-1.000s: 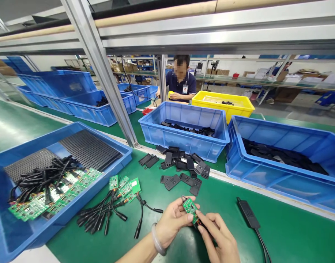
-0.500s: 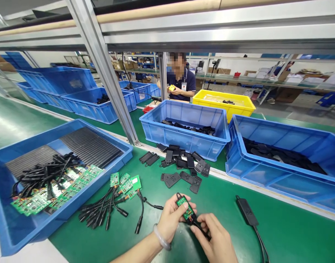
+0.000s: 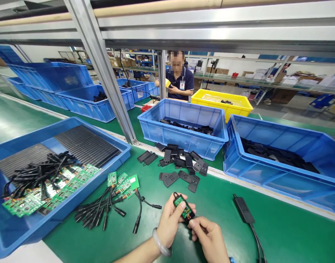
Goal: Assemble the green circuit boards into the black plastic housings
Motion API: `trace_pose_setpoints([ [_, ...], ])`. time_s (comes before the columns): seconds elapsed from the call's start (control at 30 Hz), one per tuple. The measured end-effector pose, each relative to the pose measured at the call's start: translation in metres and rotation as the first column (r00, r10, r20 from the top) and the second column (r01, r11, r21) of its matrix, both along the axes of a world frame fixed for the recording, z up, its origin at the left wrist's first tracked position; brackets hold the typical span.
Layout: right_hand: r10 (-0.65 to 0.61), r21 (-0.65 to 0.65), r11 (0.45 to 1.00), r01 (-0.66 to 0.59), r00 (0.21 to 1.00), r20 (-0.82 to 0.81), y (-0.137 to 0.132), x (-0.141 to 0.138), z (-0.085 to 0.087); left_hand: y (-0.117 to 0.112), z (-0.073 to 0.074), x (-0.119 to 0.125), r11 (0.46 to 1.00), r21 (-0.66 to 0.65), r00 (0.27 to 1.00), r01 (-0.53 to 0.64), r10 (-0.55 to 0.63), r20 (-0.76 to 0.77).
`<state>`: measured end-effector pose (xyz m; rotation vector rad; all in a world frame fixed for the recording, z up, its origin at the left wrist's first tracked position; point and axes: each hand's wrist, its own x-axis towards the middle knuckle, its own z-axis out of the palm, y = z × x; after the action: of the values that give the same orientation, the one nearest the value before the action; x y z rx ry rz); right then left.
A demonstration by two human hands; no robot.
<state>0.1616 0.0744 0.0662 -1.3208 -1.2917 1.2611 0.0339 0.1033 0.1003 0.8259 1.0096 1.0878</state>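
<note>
My left hand grips a black plastic case half, its thumb lying on the green circuit board seated inside. At the case's lower end, where thin coloured wires show, the fingertips of my right hand pinch the black cable; most of that cable is hidden behind the hand. To the left on the green bench lies a bunch of circuit boards with black cables. Beyond my hands, loose black case parts are piled and spread. A closed black case with two cables rests to the right.
A blue bin at left holds wired boards and dark strips. Blue bins with black parts and a yellow bin stand beyond. A metal post rises from the bench. A person sits opposite, holding something yellow.
My right hand has shifted up and left, its fingertips now closer to the case's lower end. My left hand still grips the case. The person opposite has raised the yellow object.
</note>
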Motion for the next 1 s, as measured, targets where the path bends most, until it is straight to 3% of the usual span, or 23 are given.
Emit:
trace_pose_setpoints([
  [0.07,-0.001,-0.026,1.000,0.000,1.000,-0.022,0.001,-0.001,0.000,-0.002,0.001,0.000,1.000,0.018,1.000,-0.012,0.012,-0.005],
  [0.3,0.037,-0.038,0.999,-0.032,0.989,0.142,0.002,0.002,0.004,-0.009,-0.001,0.004,0.978,0.208,0.980,-0.012,0.053,-0.193],
  [0.4,0.118,-0.015,0.993,-0.117,0.981,0.151,0.007,0.006,0.009,-0.003,0.001,0.003,0.992,0.120,0.997,-0.029,0.038,-0.073],
  [0.5,0.195,0.077,0.970,-0.230,0.929,0.313,0.026,0.012,0.020,0.010,0.003,-0.003,0.992,-0.025,0.992,-0.123,0.124,0.020],
  [0.6,0.020,0.231,0.949,-0.212,0.776,0.630,0.059,0.014,0.031,0.021,0.003,-0.010,0.967,-0.071,0.968,-0.247,0.249,0.029],
  [0.67,-0.091,0.313,0.919,-0.240,0.643,0.761,0.083,0.009,0.036,0.024,0.003,-0.014,0.955,-0.057,0.955,-0.291,0.294,0.046],
  [0.73,-0.108,0.343,0.885,-0.316,0.577,0.809,0.104,-0.004,0.039,0.024,0.003,-0.016,0.947,-0.044,0.945,-0.319,0.321,0.060],
  [0.87,-0.021,0.363,0.771,-0.524,0.548,0.836,0.127,-0.033,0.042,0.020,0.005,-0.016,0.943,0.021,0.940,-0.333,0.330,0.086],
  [1.0,0.068,0.350,0.666,-0.659,0.521,0.851,0.128,-0.044,0.042,0.016,0.012,-0.015,0.955,0.092,0.955,-0.281,0.268,0.131],
])
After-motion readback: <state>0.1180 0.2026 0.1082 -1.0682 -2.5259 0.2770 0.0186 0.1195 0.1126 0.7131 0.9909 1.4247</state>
